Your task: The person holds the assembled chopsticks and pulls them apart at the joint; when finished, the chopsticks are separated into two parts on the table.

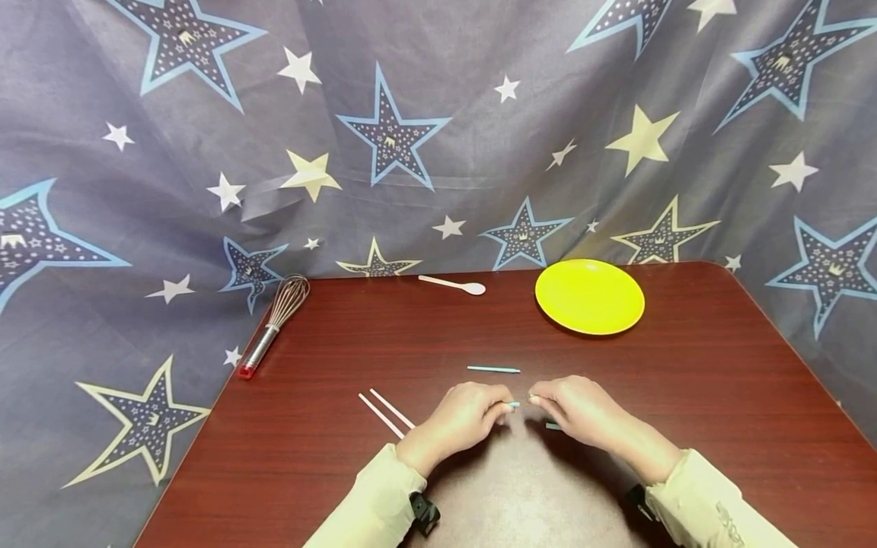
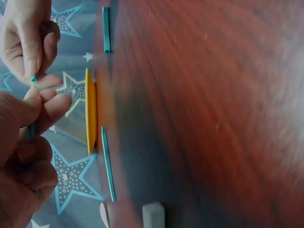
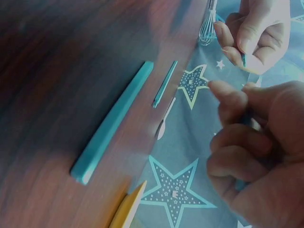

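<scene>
Above the table's middle, my left hand (image 1: 460,418) pinches a slim teal stick (image 1: 514,404), whose short end pokes out past the fingertips toward the other hand. My right hand (image 1: 582,407) faces it a small gap away, fingers curled round another teal stick (image 3: 241,184) that is mostly hidden in the palm. On the table just beyond both hands lies a loose teal stick (image 1: 493,370). One more teal stick (image 3: 111,126) lies below the right hand, large in the right wrist view and mostly covered in the head view.
Two pale pink sticks (image 1: 380,415) lie left of the left forearm, partly hidden by it. A whisk (image 1: 274,323) rests at the table's left edge. Along the back are a white spoon (image 1: 452,285) and a yellow plate (image 1: 589,297). A star-patterned cloth (image 1: 425,213) hangs behind.
</scene>
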Tool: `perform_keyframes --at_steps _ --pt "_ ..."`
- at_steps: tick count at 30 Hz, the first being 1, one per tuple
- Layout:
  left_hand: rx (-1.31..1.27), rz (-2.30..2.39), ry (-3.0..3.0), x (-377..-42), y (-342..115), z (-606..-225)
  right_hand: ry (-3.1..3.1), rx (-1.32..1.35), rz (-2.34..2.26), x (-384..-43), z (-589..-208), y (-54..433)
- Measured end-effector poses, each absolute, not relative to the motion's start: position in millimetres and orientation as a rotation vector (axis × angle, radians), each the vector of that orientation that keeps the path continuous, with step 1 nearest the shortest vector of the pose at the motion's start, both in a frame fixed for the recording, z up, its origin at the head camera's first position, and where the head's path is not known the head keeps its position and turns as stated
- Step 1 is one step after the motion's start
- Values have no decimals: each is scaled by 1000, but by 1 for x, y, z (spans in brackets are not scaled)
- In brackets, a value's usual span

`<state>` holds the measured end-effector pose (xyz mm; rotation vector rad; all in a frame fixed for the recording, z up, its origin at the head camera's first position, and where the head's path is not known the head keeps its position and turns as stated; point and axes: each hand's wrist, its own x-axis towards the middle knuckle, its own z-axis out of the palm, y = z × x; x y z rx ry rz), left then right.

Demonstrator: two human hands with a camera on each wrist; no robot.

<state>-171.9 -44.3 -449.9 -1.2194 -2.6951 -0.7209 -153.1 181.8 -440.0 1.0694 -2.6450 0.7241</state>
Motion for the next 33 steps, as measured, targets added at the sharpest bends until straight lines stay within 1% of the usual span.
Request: perform_keyframes --at_steps 5,11,20,25,33 --pt "-1252 -646 -2701 -180 -46 -449 -2760 990 650 -153 -438 190" --pt "-1293 -681 -2713 -190 -53 -448 -2774 995 646 -155 -441 204" --pt "-1022 -729 -2773 -197 -58 -448 -2634 956 738 -156 -451 217" --pt "-940 -709 -2813 -200 -59 -449 -2663 931 722 -157 -451 221" --pt "-1040 -710 -2800 -207 -61 -457 -2794 847 666 -158 -452 221"
